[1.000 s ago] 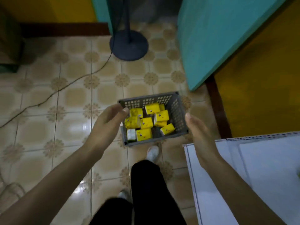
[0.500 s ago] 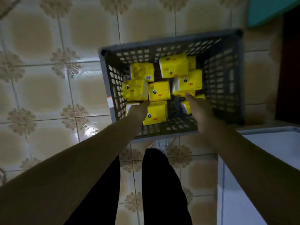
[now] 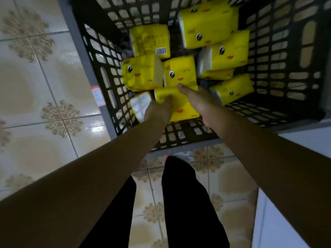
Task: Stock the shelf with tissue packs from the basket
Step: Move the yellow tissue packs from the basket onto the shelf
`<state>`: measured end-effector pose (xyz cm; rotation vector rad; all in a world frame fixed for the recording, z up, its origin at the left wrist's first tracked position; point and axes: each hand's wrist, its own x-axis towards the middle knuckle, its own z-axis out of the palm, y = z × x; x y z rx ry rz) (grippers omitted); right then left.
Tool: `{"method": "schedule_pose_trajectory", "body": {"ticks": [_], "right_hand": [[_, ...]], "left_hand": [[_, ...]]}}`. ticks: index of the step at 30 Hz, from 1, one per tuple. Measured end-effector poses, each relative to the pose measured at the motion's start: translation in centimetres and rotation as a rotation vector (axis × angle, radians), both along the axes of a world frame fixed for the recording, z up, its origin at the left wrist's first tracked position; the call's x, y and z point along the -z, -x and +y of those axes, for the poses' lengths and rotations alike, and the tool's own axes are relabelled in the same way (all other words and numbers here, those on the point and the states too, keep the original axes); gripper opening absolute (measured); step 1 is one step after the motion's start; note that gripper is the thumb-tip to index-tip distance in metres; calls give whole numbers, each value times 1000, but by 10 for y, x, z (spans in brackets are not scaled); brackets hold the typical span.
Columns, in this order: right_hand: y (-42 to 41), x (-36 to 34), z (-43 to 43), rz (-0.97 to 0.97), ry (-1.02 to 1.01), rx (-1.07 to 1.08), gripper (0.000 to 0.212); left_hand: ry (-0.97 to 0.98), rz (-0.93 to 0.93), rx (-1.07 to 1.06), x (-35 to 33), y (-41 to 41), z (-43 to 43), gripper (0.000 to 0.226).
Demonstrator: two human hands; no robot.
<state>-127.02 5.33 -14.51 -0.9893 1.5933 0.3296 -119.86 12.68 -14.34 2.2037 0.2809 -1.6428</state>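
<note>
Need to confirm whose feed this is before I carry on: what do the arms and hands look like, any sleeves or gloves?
Both forearms are bare as far as the frame shows, with no sleeve edge in view. The left hand and right hand wear no gloves, and no watch, band or ring shows. Below them are black trousers.
</note>
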Motion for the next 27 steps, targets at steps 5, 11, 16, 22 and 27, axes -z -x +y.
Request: {"method": "schedule_pose_trajectory", "body": {"ticks": [5,11,16,22,27], "right_hand": [[-2,-138,-35,-152,219,114,41],[-27,-352,-34,-373,489,450,14],[-21,-526,1,-675,353,622,82],[7,-672,54,-782,602,820,40],[57,-748,113,-801,894,969,49]], "left_hand": [[351,-180,56,-135,-49,-12,28],[693,92,-212,-339,-84,-48,29],[920,248,2,-506,-90,-35,54],[1154,315,296,-644,-69,-21,47],[1335,393,548,-717,-11,-8,49]]}}
